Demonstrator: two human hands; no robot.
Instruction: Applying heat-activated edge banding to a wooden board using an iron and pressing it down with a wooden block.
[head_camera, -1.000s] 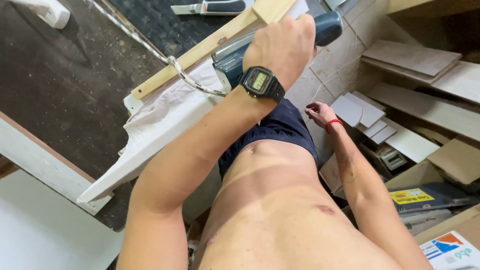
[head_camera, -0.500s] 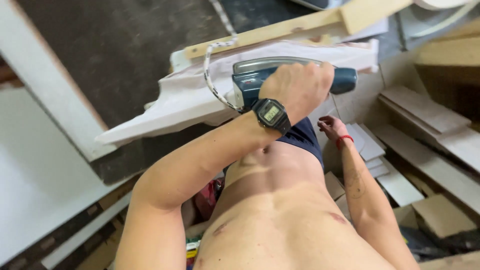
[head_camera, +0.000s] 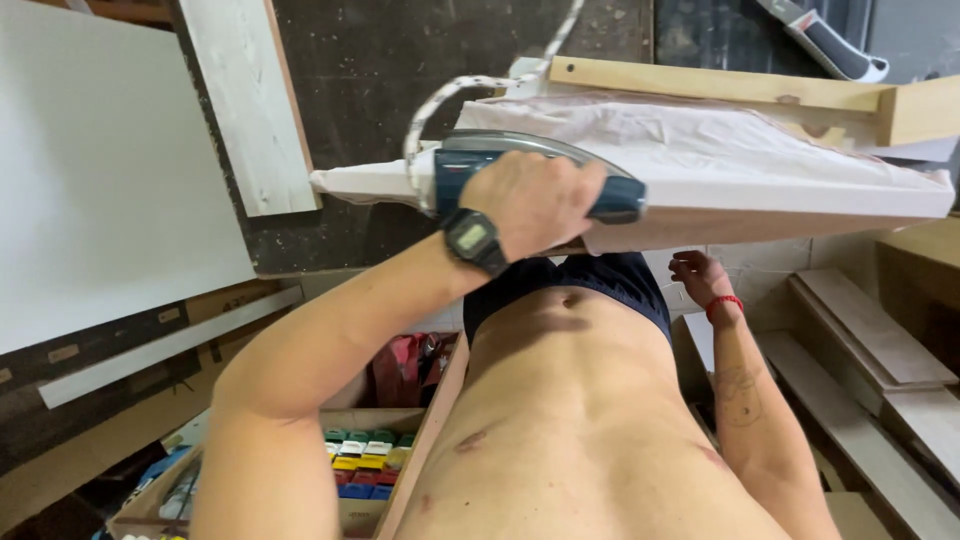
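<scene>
Since the earlier frames, the view has swung so the left hand (head_camera: 535, 200) and its blue iron (head_camera: 530, 180) now sit mid-picture, with a box at lower left newly in sight. Fingers are closed tight round the iron's handle, and the iron rests on the white cloth (head_camera: 720, 150) spread over a board on the worktop (head_camera: 760, 225). Below the board's edge hangs the right hand (head_camera: 695, 275), loosely open and holding nothing. That wooden box (head_camera: 410, 450) holds rows of small coloured items.
</scene>
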